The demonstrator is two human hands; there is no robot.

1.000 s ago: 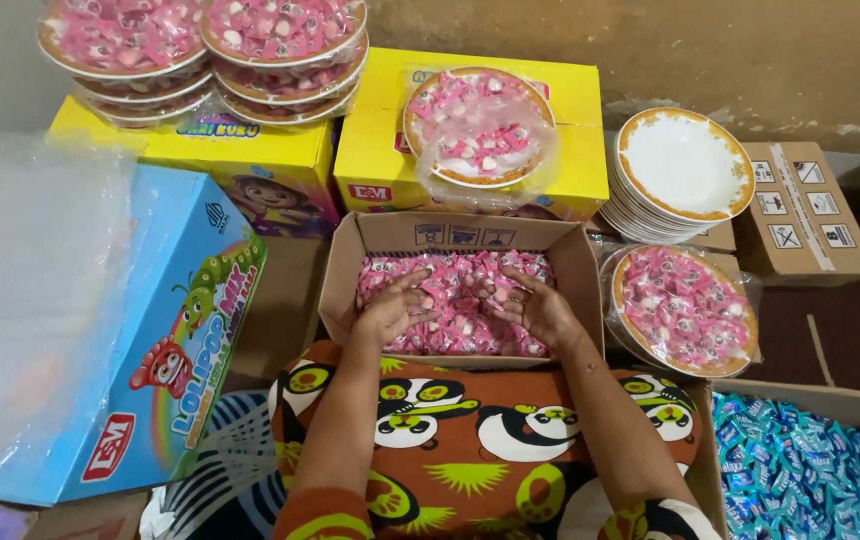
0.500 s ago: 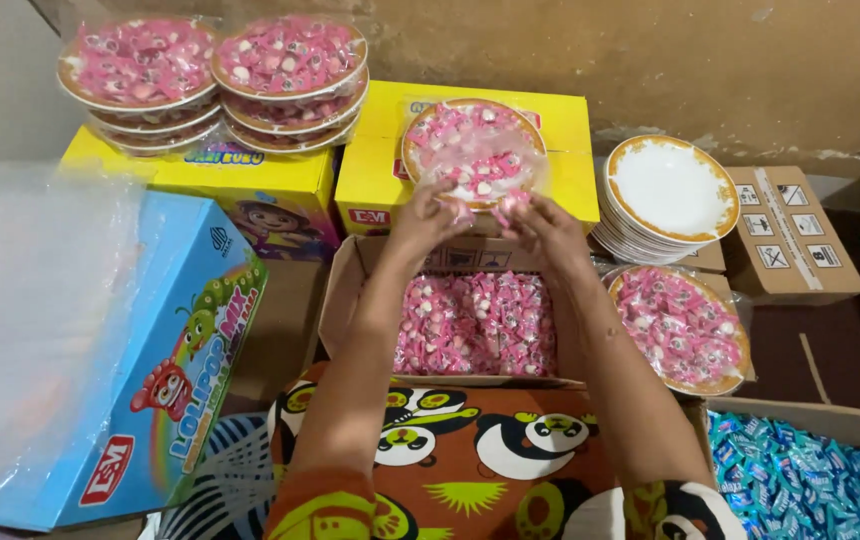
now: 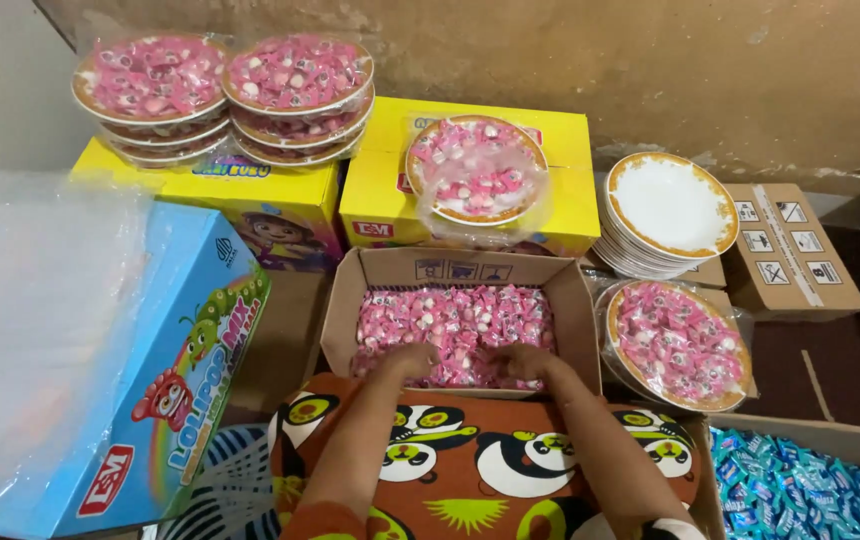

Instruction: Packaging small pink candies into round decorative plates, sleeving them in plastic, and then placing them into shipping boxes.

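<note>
- While both hands rest in the open cardboard box (image 3: 570, 310), scoop from the middle of the pink wrapped candies (image 3: 455, 320), where the heap lies deepest
- Left hand (image 3: 412, 360) and right hand (image 3: 518, 362) down on the near edge of the candy, just beside each other, fingers curled into the sweets; cannot tell whether closed on a handful or only pressed flat
- Box itself directly ahead, just past the panda-print cloth (image 3: 470, 460), with the yellow cartons (image 3: 570, 190) behind it
- Best cupped together from both sides, so as to lift one full load without spilling over the cardboard flaps
- Worth keeping the lift low and level; loose wrappers likely to slide off an overfilled handful
- Wrapped plate of pink candy (image 3: 477, 168) on the yellow carton straight beyond the box, another filled plate (image 3: 677, 343) just right of it, both already covered in clear film
- Stack of empty white plates (image 3: 670, 205) near the far right corner of the box, within easy reach
- Blue wrapped sweets (image 3: 800, 495) in a separate box at lower right, well kept apart from the pink ones
</note>
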